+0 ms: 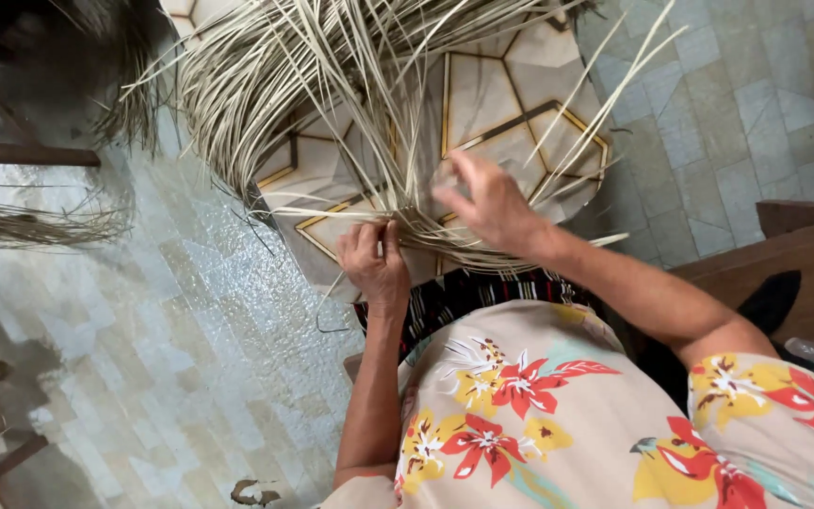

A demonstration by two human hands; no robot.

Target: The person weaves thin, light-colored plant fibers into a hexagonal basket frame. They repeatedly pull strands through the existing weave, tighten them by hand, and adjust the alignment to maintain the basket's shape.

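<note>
A woven piece of pale straw strips (426, 240) lies across my lap, its loose ends fanning up and away from me (266, 66). My left hand (374, 259) is closed, pinching the straw strips at the woven edge. My right hand (492, 203) hovers just right of it over the weave, fingers bent and slightly blurred, touching a few strips; whether it grips one I cannot tell. I wear a floral shirt (539, 405) and a dark striped cloth (463, 292) over my knees.
A mat with gold-lined geometric shapes (511, 113) lies under the straw on a pale tiled floor (171, 330). Another straw bundle (30, 221) sits at the left by dark wooden bars (25, 153). Wooden furniture (803, 254) stands at the right.
</note>
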